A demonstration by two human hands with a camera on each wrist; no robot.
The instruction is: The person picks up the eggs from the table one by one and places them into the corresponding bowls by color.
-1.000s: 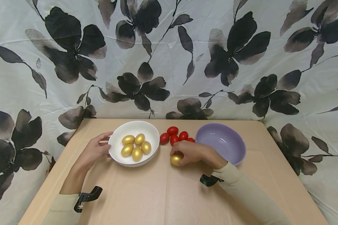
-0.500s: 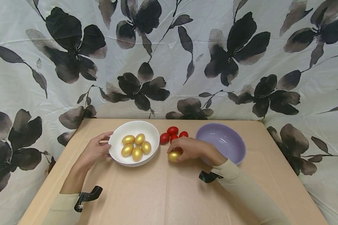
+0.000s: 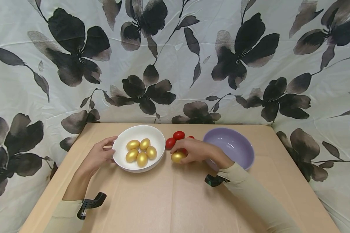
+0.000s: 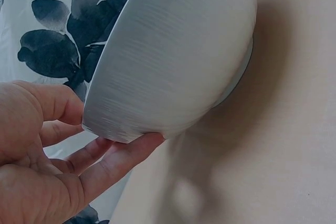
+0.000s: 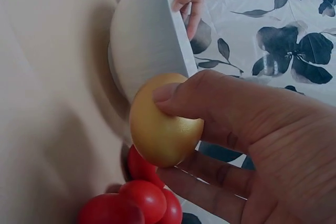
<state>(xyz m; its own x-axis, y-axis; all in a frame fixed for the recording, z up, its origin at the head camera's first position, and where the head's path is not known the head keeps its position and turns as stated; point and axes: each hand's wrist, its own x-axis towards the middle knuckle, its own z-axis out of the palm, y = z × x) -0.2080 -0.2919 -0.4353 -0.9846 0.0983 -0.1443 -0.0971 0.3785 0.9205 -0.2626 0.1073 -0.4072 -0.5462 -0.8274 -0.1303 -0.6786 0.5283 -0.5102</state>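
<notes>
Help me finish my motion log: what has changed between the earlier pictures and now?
The right hand carried the golden egg it already held leftward and slightly forward, toward the white bowl. Nothing was newly grasped or let go. The left hand, the white bowl, its six golden eggs and the purple bowl stayed put.

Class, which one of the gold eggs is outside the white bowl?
The gold egg held in the right hand; the other gold eggs all lie inside the white bowl.
</notes>
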